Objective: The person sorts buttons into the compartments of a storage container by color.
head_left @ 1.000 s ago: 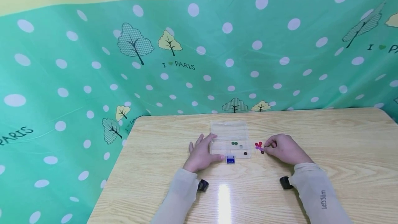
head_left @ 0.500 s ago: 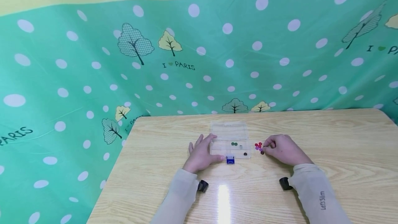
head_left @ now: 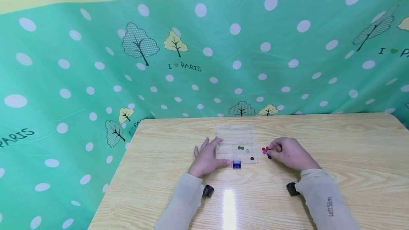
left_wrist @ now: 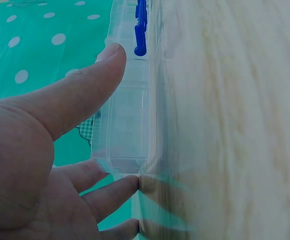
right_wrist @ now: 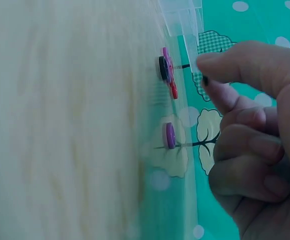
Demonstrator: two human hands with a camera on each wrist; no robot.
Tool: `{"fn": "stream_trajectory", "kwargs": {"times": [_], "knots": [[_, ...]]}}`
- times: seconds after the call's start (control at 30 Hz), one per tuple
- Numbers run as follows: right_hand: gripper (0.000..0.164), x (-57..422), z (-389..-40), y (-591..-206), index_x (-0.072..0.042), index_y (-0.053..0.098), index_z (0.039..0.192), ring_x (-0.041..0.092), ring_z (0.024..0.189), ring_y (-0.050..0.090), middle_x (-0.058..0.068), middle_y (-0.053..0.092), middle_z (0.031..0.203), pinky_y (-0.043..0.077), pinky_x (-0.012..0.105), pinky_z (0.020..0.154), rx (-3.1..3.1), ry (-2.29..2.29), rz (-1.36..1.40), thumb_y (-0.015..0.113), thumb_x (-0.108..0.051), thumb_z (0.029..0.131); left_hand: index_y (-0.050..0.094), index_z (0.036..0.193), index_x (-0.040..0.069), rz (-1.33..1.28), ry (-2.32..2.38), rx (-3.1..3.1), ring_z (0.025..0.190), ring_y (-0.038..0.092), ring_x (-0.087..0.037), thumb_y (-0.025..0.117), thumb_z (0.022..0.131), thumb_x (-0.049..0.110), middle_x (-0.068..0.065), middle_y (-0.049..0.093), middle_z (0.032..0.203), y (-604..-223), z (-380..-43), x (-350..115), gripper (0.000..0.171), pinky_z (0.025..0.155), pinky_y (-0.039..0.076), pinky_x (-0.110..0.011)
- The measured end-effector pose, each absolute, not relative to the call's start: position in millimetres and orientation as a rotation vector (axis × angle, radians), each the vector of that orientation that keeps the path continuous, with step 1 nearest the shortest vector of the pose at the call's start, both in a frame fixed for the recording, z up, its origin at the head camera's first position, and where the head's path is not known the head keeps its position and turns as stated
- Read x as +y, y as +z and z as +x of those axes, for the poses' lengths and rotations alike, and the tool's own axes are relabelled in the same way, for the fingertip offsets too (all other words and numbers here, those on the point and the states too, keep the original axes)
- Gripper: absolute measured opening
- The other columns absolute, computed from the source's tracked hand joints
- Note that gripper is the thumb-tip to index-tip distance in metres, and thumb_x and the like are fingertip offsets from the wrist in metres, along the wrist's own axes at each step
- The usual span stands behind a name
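A clear plastic box (head_left: 236,135) with compartments and a blue latch (head_left: 236,164) lies with its lid raised or laid back. My left hand (head_left: 205,157) rests at its left end, thumb stretched along the front, fingers fairly straight. Two green buttons (head_left: 241,148) and a black button (head_left: 252,158) are inside. Right of the box, my right hand (head_left: 290,153) pinches a small dark button (right_wrist: 205,80) between thumb and index finger, just above the table. Close by lie red buttons (right_wrist: 174,91), a purple button (right_wrist: 170,135) and another black button (right_wrist: 162,68).
The wooden table (head_left: 172,134) carries the box and the loose buttons. Behind it hangs a green dotted cloth (head_left: 191,56). A black wrist camera (head_left: 208,190) sits at the left sleeve, another black wrist camera (head_left: 292,189) at the right.
My right hand has shifted slightly left, over the loose buttons, its thumb and finger still pinched. The left hand and the box stay put.
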State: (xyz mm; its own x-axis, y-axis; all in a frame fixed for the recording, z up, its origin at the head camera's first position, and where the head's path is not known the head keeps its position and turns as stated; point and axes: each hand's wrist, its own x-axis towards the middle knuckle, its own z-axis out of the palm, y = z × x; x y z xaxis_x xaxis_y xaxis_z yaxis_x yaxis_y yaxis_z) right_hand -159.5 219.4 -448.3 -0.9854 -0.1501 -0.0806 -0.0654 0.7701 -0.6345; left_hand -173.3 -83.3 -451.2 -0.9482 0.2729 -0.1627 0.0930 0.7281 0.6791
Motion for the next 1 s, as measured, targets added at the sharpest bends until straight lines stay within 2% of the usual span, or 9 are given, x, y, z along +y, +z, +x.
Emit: {"fn": "stream_trajectory", "kwargs": {"times": [0.23, 0.7, 0.83, 1.0], "knots": [[0.013, 217, -157, -447, -0.009, 0.073, 0.093, 0.014, 0.059, 0.038, -0.001, 0.043, 0.064, 0.034, 0.026, 0.055, 2.878, -1.04, -0.269, 0.075, -0.021, 0.089, 0.049, 0.148, 0.024, 0.288, 1.026, 2.683, 0.153, 0.012, -0.031, 0.087, 0.077, 0.036, -0.001, 0.038, 0.16, -451, -173, -83, 0.081, 0.117, -0.01, -0.063], [0.009, 214, -155, -444, -0.011, 0.072, 0.091, 0.014, 0.056, 0.036, -0.001, 0.04, 0.061, 0.035, 0.025, 0.051, 2.89, -1.14, -0.217, 0.075, -0.02, 0.09, 0.049, 0.147, 0.023, 0.299, 1.043, 2.679, 0.153, 0.012, -0.032, 0.087, 0.078, 0.036, -0.002, 0.038, 0.16, -451, -173, -84, 0.08, 0.117, -0.01, -0.063], [0.011, 211, -156, -445, -0.013, 0.072, 0.09, 0.014, 0.057, 0.037, -0.001, 0.04, 0.062, 0.035, 0.026, 0.054, 2.9, -1.118, -0.242, 0.076, -0.023, 0.09, 0.049, 0.147, 0.023, 0.297, 1.041, 2.679, 0.153, 0.012, -0.032, 0.086, 0.078, 0.036, -0.002, 0.038, 0.16, -452, -173, -84, 0.08, 0.117, -0.01, -0.063], [0.007, 207, -157, -447, -0.014, 0.072, 0.089, 0.014, 0.059, 0.039, -0.001, 0.042, 0.064, 0.035, 0.026, 0.055, 2.899, -1.076, -0.276, 0.074, -0.02, 0.091, 0.049, 0.147, 0.023, 0.294, 1.035, 2.679, 0.153, 0.012, -0.032, 0.086, 0.078, 0.037, -0.002, 0.038, 0.16, -452, -173, -84, 0.08, 0.117, -0.01, -0.063]]}}
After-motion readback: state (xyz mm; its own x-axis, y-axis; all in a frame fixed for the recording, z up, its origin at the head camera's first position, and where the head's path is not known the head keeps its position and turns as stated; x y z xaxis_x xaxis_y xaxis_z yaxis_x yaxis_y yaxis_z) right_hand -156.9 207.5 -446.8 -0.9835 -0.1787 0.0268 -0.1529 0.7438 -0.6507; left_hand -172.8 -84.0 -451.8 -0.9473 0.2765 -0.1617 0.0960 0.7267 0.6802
